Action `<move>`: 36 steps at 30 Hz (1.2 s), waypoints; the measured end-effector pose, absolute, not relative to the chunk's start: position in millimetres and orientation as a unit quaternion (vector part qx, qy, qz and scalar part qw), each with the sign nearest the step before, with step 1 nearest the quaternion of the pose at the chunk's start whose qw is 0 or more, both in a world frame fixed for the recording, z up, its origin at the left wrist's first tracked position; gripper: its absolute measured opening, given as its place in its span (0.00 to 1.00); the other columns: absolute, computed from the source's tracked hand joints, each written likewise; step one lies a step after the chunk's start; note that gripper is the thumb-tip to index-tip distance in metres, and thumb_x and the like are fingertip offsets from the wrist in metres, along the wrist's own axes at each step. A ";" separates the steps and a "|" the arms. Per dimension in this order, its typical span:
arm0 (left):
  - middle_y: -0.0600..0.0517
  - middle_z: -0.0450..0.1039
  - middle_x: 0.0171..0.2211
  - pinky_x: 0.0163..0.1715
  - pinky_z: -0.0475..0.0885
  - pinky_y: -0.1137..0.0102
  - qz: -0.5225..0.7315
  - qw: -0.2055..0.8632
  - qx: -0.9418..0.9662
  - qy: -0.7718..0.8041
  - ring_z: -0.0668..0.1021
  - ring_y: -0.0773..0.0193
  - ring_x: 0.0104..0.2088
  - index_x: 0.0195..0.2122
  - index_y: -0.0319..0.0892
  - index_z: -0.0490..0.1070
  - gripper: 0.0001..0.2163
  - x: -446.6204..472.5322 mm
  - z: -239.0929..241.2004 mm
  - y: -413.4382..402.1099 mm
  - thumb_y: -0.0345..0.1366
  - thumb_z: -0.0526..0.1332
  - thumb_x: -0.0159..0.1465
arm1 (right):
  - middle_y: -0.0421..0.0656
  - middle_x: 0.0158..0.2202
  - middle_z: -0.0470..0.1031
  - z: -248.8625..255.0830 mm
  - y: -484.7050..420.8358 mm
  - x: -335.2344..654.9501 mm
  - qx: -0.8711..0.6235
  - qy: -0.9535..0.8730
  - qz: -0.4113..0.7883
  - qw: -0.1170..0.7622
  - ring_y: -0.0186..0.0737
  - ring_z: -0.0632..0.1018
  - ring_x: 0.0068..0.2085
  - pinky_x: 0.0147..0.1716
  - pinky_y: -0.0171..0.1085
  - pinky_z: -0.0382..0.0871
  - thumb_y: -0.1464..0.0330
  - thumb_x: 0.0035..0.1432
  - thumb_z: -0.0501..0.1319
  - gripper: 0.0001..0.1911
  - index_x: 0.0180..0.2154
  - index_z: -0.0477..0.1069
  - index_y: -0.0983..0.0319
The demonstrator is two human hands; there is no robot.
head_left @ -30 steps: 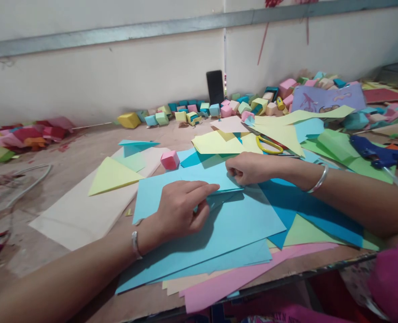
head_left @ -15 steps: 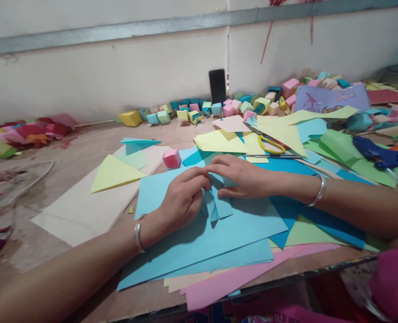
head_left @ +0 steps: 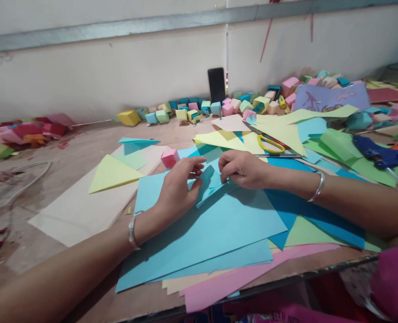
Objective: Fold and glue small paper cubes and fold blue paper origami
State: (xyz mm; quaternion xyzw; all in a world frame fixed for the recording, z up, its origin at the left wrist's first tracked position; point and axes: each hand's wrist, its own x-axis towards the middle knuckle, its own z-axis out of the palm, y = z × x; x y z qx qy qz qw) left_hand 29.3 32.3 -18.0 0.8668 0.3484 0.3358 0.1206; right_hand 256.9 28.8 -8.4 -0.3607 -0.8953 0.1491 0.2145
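Note:
A small piece of folded light-blue paper lies tilted over a stack of larger light-blue sheets. My right hand pinches its right end between thumb and fingertips. On its other side, my left hand curves with thumb and fingers apart. The left thumb is beside the paper; I cannot tell whether it touches. A pink paper cube stands just beyond my left hand. Past my right hand lie scissors with a yellow handle and a thin metal rod.
A phone leans against the wall behind a row of small paper cubes. On the right is a blue glue gun. Cream sheets and a yellow folded paper lie left, with a white cable farther left.
The folded blue paper has turned and its standing flaps now lie differently. My hands have moved apart; the right has gone from flat fingers to a pinch, and the left has loosened.

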 end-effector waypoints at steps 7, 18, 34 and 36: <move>0.51 0.79 0.32 0.32 0.72 0.66 0.271 -0.025 0.909 0.316 0.78 0.61 0.32 0.43 0.42 0.72 0.09 27.0 -17.7 24.0 0.26 0.58 0.62 | 0.43 0.33 0.74 -4.4 19.5 255.3 -0.327 -0.928 0.150 0.099 0.37 0.72 0.35 0.33 0.35 0.60 0.72 0.58 0.56 0.11 0.37 0.78 0.59; 0.45 0.79 0.39 0.36 0.73 0.61 0.177 0.026 0.943 0.281 0.78 0.54 0.38 0.39 0.39 0.76 0.10 29.5 -12.5 13.6 0.29 0.54 0.65 | 0.45 0.34 0.76 -6.1 13.2 248.7 -0.378 -0.923 0.031 0.059 0.40 0.73 0.35 0.29 0.37 0.51 0.74 0.56 0.53 0.19 0.47 0.73 0.59; 0.43 0.75 0.36 0.33 0.70 0.60 0.058 -0.079 0.932 0.348 0.75 0.52 0.37 0.40 0.36 0.75 0.09 33.4 -10.8 1.3 0.37 0.60 0.64 | 0.46 0.36 0.75 -8.5 15.4 244.2 -0.400 -0.914 0.062 0.018 0.40 0.72 0.33 0.26 0.36 0.47 0.73 0.61 0.51 0.22 0.54 0.70 0.56; 0.42 0.75 0.36 0.33 0.70 0.60 0.045 -0.081 0.933 0.349 0.76 0.51 0.37 0.41 0.35 0.74 0.10 34.6 -8.5 -0.1 0.37 0.60 0.64 | 0.46 0.34 0.74 -7.6 13.3 241.3 -0.397 -0.917 0.034 -0.004 0.39 0.71 0.31 0.25 0.37 0.45 0.72 0.63 0.51 0.21 0.55 0.69 0.54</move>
